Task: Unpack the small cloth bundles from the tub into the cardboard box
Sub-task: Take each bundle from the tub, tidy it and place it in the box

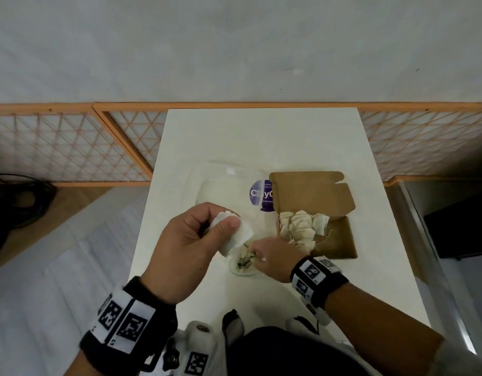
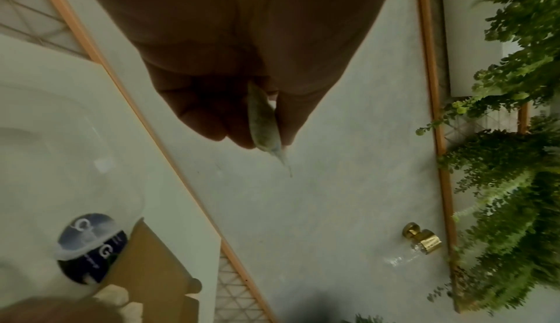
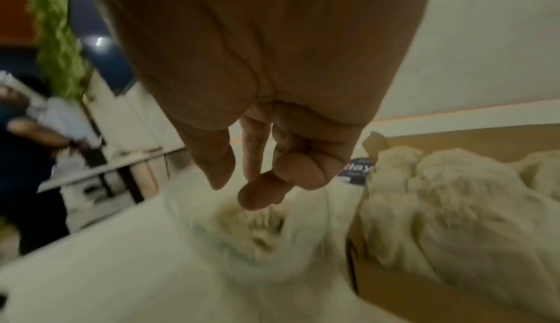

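meanwhile: one white piece pinched up, right hand down at the tub

up over the bench (image 1: 261, 137), the left hand (image 1: 185, 248) pinches a flat white piece (image 1: 234, 234) between thumb and fingers; whether it is a bundle or a wrapper cannot be told. in the head view its long axis slants from upper left to lower right, the lower end hanging toward the tub (image 1: 242, 264). in the left wrist view it shows edge-on, a thin sliver (image 2: 263, 122) tapering to a point away from the palm.

the tub sits at the near middle of the bench, a small pale container with crumpled cloth bundles (image 1: 245, 260) inside. the right hand (image 1: 275, 259) is low at its right rim, fingers curled with thumb and fingertips close together above the contents; the blurred wrist view does not settle whether they hold anything.

the cardboard box (image 1: 340, 240) lies just right of the tub, lid flap (image 1: 313, 194) folded back toward the far side. a row of cream bundles (image 1: 299, 226) fills its left part, loose strings trailing to the right.

behind the tub lies a clear plastic bag (image 1: 226, 185) with a round purple label (image 1: 263, 195), touching the flap.

the bench is white and stands against a grey wall with orange-framed lattice panels (image 1: 71, 147). dark cables (image 1: 14, 202) lie on the floor at left. green foliage (image 2: 515, 136) and a brass fitting (image 2: 422, 238) show in the left wrist view.
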{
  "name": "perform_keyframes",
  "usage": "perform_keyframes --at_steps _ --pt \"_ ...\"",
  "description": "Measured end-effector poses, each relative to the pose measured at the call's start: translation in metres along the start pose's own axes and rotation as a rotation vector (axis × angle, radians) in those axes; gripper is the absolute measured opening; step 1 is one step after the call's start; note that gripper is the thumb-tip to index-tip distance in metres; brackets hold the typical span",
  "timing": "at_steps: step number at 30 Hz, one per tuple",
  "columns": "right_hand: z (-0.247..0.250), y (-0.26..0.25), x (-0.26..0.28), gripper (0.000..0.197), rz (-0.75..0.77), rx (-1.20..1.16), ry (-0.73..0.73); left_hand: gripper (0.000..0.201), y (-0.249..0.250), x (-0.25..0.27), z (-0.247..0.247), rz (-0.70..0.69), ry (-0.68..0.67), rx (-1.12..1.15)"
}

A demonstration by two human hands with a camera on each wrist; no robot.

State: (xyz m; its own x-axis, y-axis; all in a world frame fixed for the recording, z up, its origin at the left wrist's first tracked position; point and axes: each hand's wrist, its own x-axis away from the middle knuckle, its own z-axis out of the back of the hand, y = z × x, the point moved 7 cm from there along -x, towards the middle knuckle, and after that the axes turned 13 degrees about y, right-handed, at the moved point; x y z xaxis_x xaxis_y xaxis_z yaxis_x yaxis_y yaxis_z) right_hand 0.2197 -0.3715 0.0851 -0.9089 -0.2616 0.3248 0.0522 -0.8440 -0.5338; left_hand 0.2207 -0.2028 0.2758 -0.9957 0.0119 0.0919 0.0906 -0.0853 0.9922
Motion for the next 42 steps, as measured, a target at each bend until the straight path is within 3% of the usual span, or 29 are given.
perform_keyframes --at_steps 2,6,12,16,23,30,34,38,42 --pt "-0.025 0.007 -0.008 0.038 -0.019 0.109 -0.065 0.016 -0.004 0.004 0.009 0.007 0.021 -0.018" --pt "-0.044 0.014 -0.021 0.045 -0.021 0.283 -0.009 0.017 -0.013 0.012 0.022 0.038 0.041 -0.047" --pt "-0.042 0.004 -0.031 0.034 0.008 0.413 0.017 0.018 -0.016 0.015 0.032 0.093 0.085 0.008" --pt "-0.015 0.002 -0.022 0.016 -0.093 0.205 0.080 0.016 -0.019 0.011 0.036 0.089 0.111 -0.002" --pt "0.078 -0.003 0.022 0.011 -0.182 -0.437 0.309 0.012 -0.019 0.001 0.030 0.060 0.082 -0.052" --pt "0.149 -0.023 0.069 0.027 -0.242 -0.975 0.378 0.007 -0.006 -0.005 -0.002 0.085 -0.061 -0.017" --pt "0.182 -0.044 0.089 0.032 -0.148 -0.969 0.406 0.014 0.007 -0.003 -0.028 0.065 -0.192 -0.011" --pt "0.203 -0.063 0.108 0.036 -0.052 -0.830 0.441 0.012 0.027 -0.003 -0.056 -0.041 -0.320 -0.048" --pt "0.212 -0.071 0.120 0.036 0.002 -0.794 0.485 0.005 0.039 -0.005 -0.070 -0.159 -0.323 -0.134"
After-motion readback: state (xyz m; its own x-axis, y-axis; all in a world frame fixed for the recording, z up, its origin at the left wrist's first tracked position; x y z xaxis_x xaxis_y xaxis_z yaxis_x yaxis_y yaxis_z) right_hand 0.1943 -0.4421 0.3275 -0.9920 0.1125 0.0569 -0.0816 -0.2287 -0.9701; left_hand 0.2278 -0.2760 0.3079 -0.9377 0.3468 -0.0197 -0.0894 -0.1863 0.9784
